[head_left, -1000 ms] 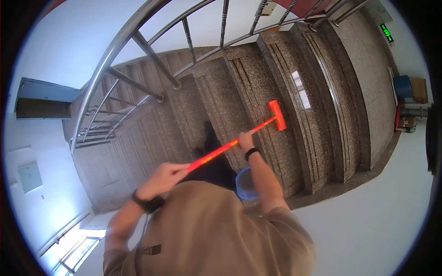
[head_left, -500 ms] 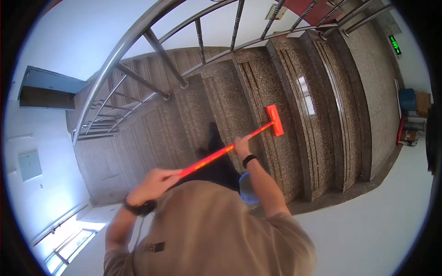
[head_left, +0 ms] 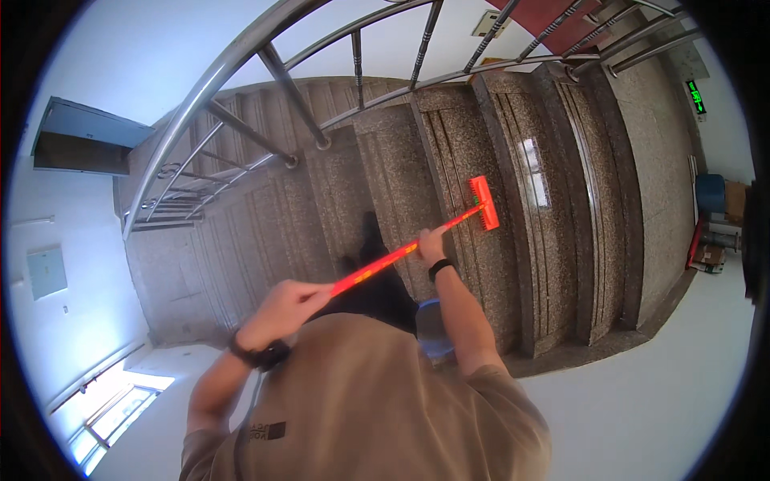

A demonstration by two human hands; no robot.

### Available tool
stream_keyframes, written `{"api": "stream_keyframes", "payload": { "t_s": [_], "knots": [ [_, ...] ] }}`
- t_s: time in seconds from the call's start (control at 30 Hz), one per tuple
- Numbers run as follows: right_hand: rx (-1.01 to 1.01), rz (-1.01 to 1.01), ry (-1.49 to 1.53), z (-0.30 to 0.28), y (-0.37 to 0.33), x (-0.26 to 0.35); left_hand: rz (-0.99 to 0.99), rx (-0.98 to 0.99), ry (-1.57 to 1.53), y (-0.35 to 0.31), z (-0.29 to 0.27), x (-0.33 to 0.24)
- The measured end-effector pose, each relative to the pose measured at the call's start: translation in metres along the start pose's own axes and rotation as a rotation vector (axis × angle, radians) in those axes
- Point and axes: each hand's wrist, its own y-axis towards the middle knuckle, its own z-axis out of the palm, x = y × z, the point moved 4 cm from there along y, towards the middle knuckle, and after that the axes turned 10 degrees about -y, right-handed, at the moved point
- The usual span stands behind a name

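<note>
A red long-handled scrub brush [head_left: 377, 266] slants across the stairs in front of me. Its wide red head [head_left: 488, 204] is on a speckled stone stair [head_left: 457, 144], with the bristle side toward the lower steps. My left hand [head_left: 287, 311] is closed round the butt end of the handle, close to my body. Farther along the shaft, nearer the head, my right hand [head_left: 431, 243] wraps round it. Beside my right forearm, partly hidden by it, a blue bucket [head_left: 434, 330] stands on the steps.
A metal stair railing [head_left: 210, 86] curves along the left and far side. Steps rise rightward to a landing [head_left: 662, 160], where a blue bin [head_left: 709, 195] and boxes [head_left: 735, 200] stand by the wall. My dark trouser leg [head_left: 377, 290] is below the handle.
The brush head has shifted slightly right and up in the picture. Both hands have moved a little the same way, still holding the handle.
</note>
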Motion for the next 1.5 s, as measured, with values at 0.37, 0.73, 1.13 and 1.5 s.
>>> {"api": "stream_keyframes", "payload": {
  "t_s": [0.37, 0.73, 1.13, 1.5],
  "knots": [
    [0.355, 0.314, 0.269, -0.023, -0.015, 0.071, -0.13, 0.061, -0.185, -0.013, -0.012, -0.023],
    [0.503, 0.302, 0.266, 0.026, -0.095, 0.145, -0.107, -0.286, -0.3, -0.085, -0.065, -0.017],
    [0.315, 0.296, 0.193, -0.05, 0.027, 0.09, -0.115, -0.085, -0.297, 0.028, 0.009, -0.015],
    [0.64, 0.35, 0.265, 0.003, -0.008, 0.127, -0.176, -0.196, -0.234, -0.006, -0.05, -0.062]
  ]
}}
